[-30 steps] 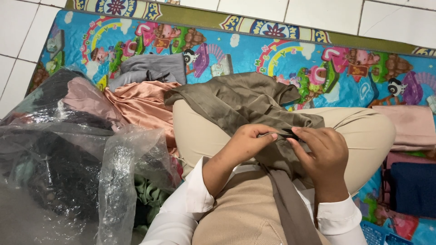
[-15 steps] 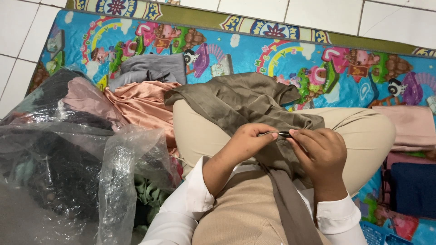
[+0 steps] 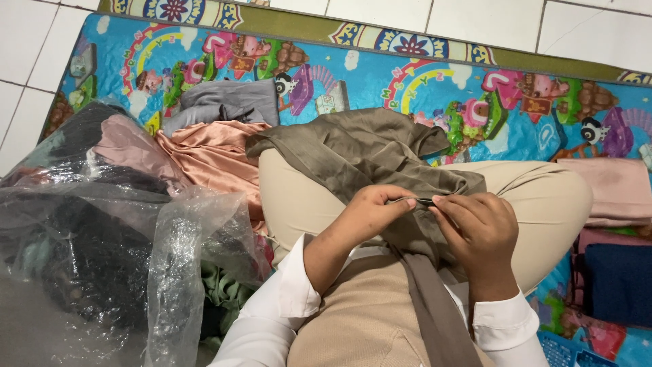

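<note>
From the head camera, I sat cross-legged on the colourful play mat (image 3: 380,81), and the olive-brown cloth (image 3: 353,153) lay draped over my lap, spreading across my left knee toward the mat's far edge. My left hand (image 3: 370,214) had its fingers (image 3: 401,202) pinched shut on a folded edge of that cloth, thumb against forefinger. My right hand (image 3: 479,231) met it from the other side, its fingers (image 3: 445,202) also closed on the same edge, so the two sets of fingertips were almost touching with only a thin dark fold of cloth between them. A long strip of the cloth ran down between my wrists toward my body.

Toward the mat's left edge, a peach satin cloth (image 3: 210,156) lay just beside my left knee, with a grey cloth (image 3: 227,102) beyond it. A crumpled clear plastic bag (image 3: 102,238) holding dark clothes sat at the left, partly on the white floor tiles (image 3: 20,61). At the mat's right edge lay a folded pink cloth (image 3: 614,187) and, nearer me, a folded navy cloth (image 3: 618,282).
</note>
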